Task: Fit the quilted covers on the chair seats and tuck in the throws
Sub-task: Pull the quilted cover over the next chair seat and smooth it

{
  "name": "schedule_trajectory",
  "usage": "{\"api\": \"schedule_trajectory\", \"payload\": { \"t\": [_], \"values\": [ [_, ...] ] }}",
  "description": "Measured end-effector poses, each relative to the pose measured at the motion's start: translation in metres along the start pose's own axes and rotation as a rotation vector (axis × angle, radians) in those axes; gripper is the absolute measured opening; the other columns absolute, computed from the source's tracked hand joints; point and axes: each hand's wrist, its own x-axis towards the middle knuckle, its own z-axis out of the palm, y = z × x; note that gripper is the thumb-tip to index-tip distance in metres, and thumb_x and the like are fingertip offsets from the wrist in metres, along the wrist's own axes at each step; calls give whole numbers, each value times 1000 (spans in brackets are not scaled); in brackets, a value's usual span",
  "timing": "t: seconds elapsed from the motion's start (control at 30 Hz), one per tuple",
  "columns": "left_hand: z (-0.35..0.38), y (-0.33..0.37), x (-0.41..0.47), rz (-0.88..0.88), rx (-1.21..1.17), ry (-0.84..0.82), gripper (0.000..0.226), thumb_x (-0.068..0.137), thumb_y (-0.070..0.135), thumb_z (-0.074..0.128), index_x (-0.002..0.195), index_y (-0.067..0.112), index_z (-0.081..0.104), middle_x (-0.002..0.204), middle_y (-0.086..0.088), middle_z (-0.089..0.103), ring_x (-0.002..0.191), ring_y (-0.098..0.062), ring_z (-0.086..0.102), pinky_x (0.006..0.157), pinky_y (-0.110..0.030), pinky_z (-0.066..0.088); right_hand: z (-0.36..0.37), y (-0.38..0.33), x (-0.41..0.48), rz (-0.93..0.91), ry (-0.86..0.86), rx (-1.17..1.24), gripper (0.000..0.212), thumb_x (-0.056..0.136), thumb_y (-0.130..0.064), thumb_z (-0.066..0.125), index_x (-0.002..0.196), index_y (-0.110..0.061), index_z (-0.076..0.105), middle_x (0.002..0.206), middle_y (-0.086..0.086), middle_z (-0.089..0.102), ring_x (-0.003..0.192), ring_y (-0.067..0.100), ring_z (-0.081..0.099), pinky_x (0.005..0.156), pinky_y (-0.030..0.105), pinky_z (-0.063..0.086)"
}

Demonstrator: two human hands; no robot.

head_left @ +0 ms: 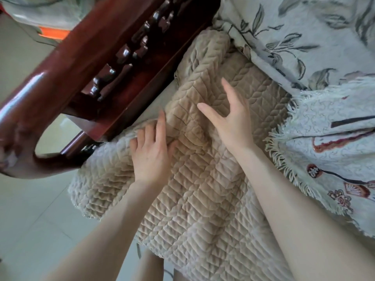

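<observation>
Together, left hand (151, 157) and right hand (229, 122) press quilted cover (203, 203) beside the armrest (60, 63).

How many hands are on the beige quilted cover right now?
2. The left hand rests on the quilted cover near the wooden armrest; the right hand lies spread nearer its middle, beside the fringed throw. Nothing suggests another is hidden.
</observation>
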Motion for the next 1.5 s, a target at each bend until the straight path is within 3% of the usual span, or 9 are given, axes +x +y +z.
{"api": "schedule_trajectory", "payload": {
  "t": [0.17,0.3,0.43,0.6,0.7,0.9,1.1,1.3,1.5],
  "values": [
    [-1,-2,-9,-34,-37,-191,67,94,57,38,144,13,43,137,-16,54,119,-38,52,89,-53,45,9,-17,25,-134,-45,-114,71,85,-49,67,147,-29,39,158,-7,26,136,11,21,108,21,13],
    [-13,-4,0,-172,-265,-295,76,92,66,6,141,27,48,152,-1,35,137,-24,30,111,-47,30,8,-18,49,-261,-75,-269,56,84,-47,68,132,-21,58,158,-2,26,144,23,18,113,35,17],
    [-21,-8,15,-227,-380,-293,54,97,54,31,134,18,47,152,-3,25,135,-24,35,99,-43,45,-1,-22,69,-326,-171,-486,47,79,-44,74,114,-19,56,159,-8,24,148,19,7,112,46,14],
    [-20,-10,32,-270,-283,-407,69,97,49,44,150,11,20,146,-11,32,125,-31,47,89,-39,45,-5,-47,99,-429,-357,-821,89,72,-56,73,147,-27,35,147,2,42,139,25,22,109,42,11],
    [-19,-11,43,-334,-221,-469,65,93,55,49,139,11,39,135,-10,39,113,-34,53,89,-39,46,-11,-56,115,-355,-475,-975,84,70,-70,65,142,-32,45,145,4,44,136,28,25,105,41,15],
    [-42,-19,29,-459,-300,-37,50,81,36,76,107,2,50,117,-13,41,84,-24,46,73,-39,45,-11,-60,130,-247,-501,-779,62,90,-54,57,145,-32,39,137,5,55,132,26,40,107,40,18],
    [-41,-17,14,-477,-300,82,45,76,12,80,105,-2,49,114,-25,43,77,-35,50,67,-42,41,12,-60,128,-341,-447,-1009,63,82,-50,68,130,-16,44,126,13,55,122,32,44,99,41,31],
    [-30,-20,4,-398,-267,133,56,75,6,79,114,9,39,118,-30,41,89,-47,54,65,-40,41,12,-40,122,-171,-359,-855,72,81,-48,73,132,-15,34,114,16,61,104,39,59,80,40,46],
    [-25,-10,-13,-61,-180,205,77,79,-2,71,144,6,30,144,-14,23,129,-34,30,105,-44,35,29,-31,97,-135,-461,-479,46,99,-33,52,139,-12,42,123,9,59,118,30,54,94,32,39]
  ]
}}
